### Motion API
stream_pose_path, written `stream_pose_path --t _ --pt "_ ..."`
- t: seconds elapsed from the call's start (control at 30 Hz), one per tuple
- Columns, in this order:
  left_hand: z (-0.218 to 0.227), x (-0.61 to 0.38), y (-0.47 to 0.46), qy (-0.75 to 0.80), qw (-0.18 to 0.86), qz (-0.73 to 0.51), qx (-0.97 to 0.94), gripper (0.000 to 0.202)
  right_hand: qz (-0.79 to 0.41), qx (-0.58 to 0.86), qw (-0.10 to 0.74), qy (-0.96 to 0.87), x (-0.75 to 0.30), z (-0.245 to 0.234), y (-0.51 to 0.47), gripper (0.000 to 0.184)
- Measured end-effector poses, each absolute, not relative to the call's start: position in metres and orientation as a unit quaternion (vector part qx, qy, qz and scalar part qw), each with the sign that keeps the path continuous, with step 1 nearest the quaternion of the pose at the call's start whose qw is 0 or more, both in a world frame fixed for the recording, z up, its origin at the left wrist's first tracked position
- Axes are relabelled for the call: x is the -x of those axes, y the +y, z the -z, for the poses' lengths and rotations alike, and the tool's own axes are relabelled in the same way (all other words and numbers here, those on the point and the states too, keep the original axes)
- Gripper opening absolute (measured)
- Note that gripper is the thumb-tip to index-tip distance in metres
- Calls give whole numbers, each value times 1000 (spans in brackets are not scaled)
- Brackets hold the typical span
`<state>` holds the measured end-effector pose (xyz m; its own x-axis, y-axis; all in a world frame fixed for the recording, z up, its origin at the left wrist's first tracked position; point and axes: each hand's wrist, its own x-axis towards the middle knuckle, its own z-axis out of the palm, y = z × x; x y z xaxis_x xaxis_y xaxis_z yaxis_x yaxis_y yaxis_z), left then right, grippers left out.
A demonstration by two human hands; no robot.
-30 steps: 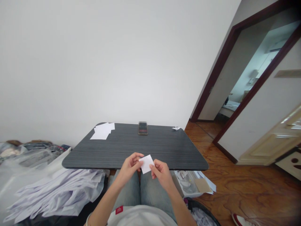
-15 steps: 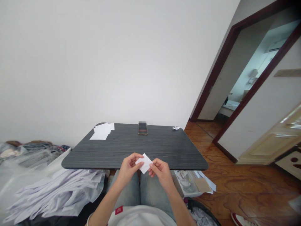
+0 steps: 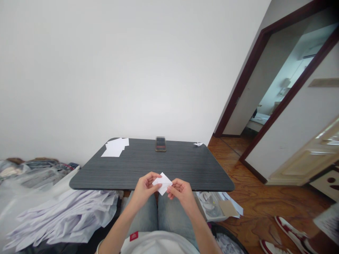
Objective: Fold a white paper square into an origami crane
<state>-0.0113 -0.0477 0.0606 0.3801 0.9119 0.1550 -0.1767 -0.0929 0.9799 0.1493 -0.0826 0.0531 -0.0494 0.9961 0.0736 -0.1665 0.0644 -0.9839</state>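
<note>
A small folded piece of white paper, diamond-shaped with a crease across its middle, is held just over the table's near edge. My left hand pinches its left side between thumb and fingers. At the right corner, my right hand has thumb and fingers closed on the paper. On the dark table, a folded white paper figure sits at the far right corner. Several loose white sheets overlap at the far left.
A phone-like dark object stands upright at the table's back. White garments are heaped at left. A box with papers lies below the table's right side, near a dark bin. Another person's shoes show at lower right.
Both hands keep their hold on the paper, with only a slight shift of the right thumb and fingers. Another person's legs and shoes have come further into view at lower right.
</note>
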Motion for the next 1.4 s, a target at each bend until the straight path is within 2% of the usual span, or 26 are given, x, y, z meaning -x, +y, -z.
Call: stream_pose_path --t 0.83,1.13,1.4 --pt "-61 4 -53 339 571 -421 -618 28 -494 431 553 -514 -147 -49 -84 28" --pt "-62 0 -55 360 488 -435 -665 26 -464 452 568 -508 -139 -50 -87 27" --pt "-60 -3 -54 370 530 -426 -633 27 -465 460 542 -528 -142 -49 -86 28"
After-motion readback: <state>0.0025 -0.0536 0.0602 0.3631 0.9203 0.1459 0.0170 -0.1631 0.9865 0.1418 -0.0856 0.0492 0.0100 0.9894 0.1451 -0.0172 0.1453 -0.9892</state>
